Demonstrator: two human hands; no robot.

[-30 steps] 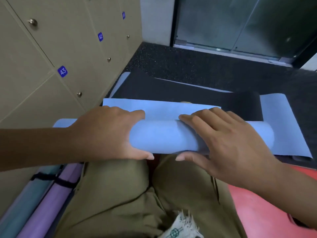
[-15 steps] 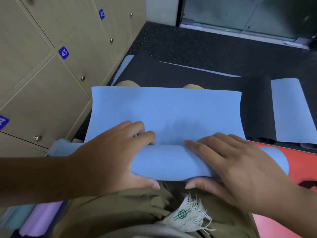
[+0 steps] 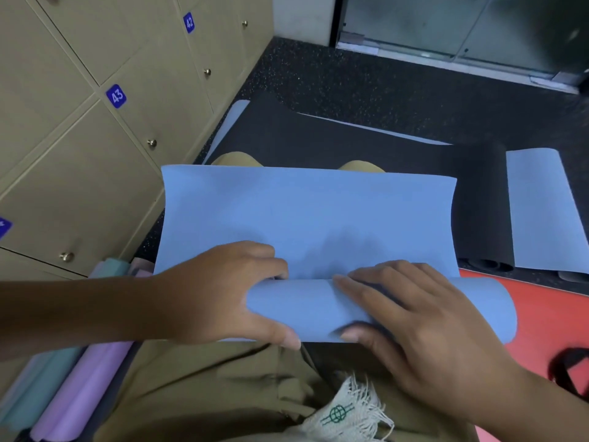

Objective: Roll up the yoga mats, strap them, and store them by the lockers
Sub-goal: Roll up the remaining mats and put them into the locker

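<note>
**mat_q:** Along the left wall, lockers [image 3: 79,161] are being flanked by rolled mats [image 3: 73,390]. And the blue one?

**rollup99:** The blue mat [image 3: 306,218] is being gripped on the lap, left hand [image 3: 223,298] and right hand [image 3: 414,330] both curled round its roll.

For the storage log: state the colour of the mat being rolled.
Light blue mat, clearest in the head view; both hands, left hand and right hand, grip its roll.
</note>
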